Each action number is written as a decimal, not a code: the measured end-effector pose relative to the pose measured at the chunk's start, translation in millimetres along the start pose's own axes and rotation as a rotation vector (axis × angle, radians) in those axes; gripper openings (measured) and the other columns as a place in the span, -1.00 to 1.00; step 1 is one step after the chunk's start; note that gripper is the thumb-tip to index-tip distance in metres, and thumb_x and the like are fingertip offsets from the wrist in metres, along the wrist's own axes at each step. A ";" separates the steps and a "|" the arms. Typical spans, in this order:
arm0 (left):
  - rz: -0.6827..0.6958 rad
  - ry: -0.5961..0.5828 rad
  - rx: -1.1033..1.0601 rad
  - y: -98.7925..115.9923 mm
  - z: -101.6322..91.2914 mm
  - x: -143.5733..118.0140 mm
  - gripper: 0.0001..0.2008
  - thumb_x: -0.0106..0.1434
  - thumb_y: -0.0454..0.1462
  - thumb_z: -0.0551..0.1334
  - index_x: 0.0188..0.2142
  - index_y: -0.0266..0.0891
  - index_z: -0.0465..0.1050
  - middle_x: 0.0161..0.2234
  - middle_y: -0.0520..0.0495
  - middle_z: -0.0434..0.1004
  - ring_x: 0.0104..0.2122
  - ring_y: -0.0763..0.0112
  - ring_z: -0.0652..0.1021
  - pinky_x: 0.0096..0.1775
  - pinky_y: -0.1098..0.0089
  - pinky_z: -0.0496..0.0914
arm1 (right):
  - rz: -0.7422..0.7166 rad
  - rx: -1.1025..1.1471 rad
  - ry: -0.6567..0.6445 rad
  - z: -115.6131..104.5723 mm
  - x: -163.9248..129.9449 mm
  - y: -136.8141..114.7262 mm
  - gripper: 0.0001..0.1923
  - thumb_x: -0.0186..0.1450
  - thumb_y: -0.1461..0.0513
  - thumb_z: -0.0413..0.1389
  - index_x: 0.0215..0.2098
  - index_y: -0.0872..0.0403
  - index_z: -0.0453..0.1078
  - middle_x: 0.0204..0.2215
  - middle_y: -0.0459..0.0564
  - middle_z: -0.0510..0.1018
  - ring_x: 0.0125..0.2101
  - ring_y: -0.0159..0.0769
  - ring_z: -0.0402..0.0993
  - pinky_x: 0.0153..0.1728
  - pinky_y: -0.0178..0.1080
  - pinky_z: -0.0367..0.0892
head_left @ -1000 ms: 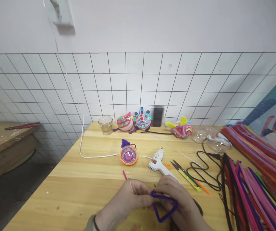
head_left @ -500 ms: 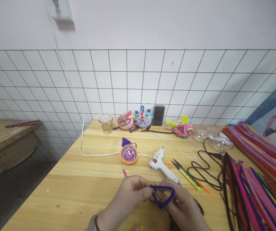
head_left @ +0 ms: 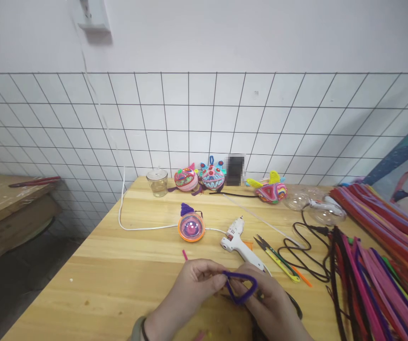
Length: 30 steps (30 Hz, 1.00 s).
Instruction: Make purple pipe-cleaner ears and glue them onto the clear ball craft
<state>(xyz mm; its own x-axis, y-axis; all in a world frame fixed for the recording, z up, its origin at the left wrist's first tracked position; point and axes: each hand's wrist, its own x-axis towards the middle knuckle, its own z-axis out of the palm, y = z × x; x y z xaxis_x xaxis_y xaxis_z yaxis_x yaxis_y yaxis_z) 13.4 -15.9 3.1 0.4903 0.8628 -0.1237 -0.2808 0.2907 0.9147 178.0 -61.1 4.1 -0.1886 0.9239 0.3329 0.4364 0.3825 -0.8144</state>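
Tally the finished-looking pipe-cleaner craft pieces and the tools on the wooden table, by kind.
Pipe-cleaner animal heads by the wall: 3
Orange-rimmed dome piece: 1
Purple pipe-cleaner triangle, pinched by left hand and right hand: 1
Glue gun: 1
Snips: 1
Total: 7

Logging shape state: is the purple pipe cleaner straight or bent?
Bent: the purple pipe cleaner forms a closed triangular loop, pinched between left hand and right hand.

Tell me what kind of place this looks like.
Probably a craft workbench: a wooden table against a tiled wall, with a glue gun, heaps of colourful pipe cleaners, and both hands bending a purple pipe cleaner.
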 end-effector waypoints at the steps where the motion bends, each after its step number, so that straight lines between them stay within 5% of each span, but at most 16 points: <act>1: 0.002 -0.004 0.001 0.9 0.4 -0.4 -0.70 -0.17 -0.11 0.46 -0.48 -0.28 0.60 -0.56 -0.04 0.57 -0.57 0.52 0.42 -0.47 0.48 0.27 | 0.002 0.004 0.004 0.1 -0.1 0.6 -0.78 0.34 0.21 0.02 -0.40 0.04 0.46 -0.51 -0.07 0.48 -0.46 -0.32 0.41 -0.39 -0.37 0.29; 12: 0.019 0.161 -0.015 1.5 -3.4 2.3 -0.70 -0.25 -0.12 0.49 -0.58 -0.27 0.57 -0.63 0.03 0.53 -0.59 0.57 0.40 -0.46 0.52 0.26 | 0.312 0.319 -0.028 0.7 1.8 -8.5 -0.67 0.32 0.02 0.00 -0.32 0.02 0.52 -0.44 -0.03 0.53 -0.36 -0.23 0.41 -0.27 -0.28 0.32; 17: 0.025 0.230 -0.003 2.5 -4.6 4.7 -0.68 -0.27 -0.10 0.49 -0.58 -0.29 0.57 -0.68 0.04 0.49 -0.62 0.58 0.37 -0.49 0.52 0.25 | 0.445 0.455 -0.060 -2.7 5.9 -8.4 -0.54 0.28 -0.08 -0.01 -0.32 0.09 0.53 -0.68 -0.10 0.41 -0.58 -0.33 0.32 -0.52 -0.33 0.24; 21: 0.017 0.219 0.000 2.0 -3.6 4.5 -0.67 -0.27 -0.09 0.49 -0.58 -0.30 0.57 -0.68 0.03 0.51 -0.63 0.58 0.38 -0.49 0.52 0.26 | 0.437 0.437 -0.067 -0.2 7.2 -3.6 -0.52 0.14 -0.11 0.16 -0.23 0.10 0.55 -0.68 -0.16 0.35 -0.68 -0.46 0.14 -0.66 -0.39 0.08; 30: -0.007 0.228 0.002 2.6 -1.7 4.3 -0.67 -0.31 -0.09 0.50 -0.61 -0.29 0.55 -0.68 0.03 0.50 -0.64 0.59 0.37 -0.51 0.53 0.25 | 0.401 0.428 -0.076 0.8 9.0 -4.7 -0.65 0.17 -0.04 0.16 -0.33 0.05 0.57 -0.39 0.00 0.59 -0.28 -0.13 0.44 -0.22 -0.21 0.34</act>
<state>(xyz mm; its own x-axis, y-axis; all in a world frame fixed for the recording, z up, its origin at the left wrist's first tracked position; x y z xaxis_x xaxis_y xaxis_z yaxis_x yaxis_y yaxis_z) 13.4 -10.7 4.3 0.2931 0.9320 -0.2134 -0.2763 0.2963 0.9143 173.5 -54.6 10.5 -0.1513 0.9865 -0.0627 0.0963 -0.0485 -0.9942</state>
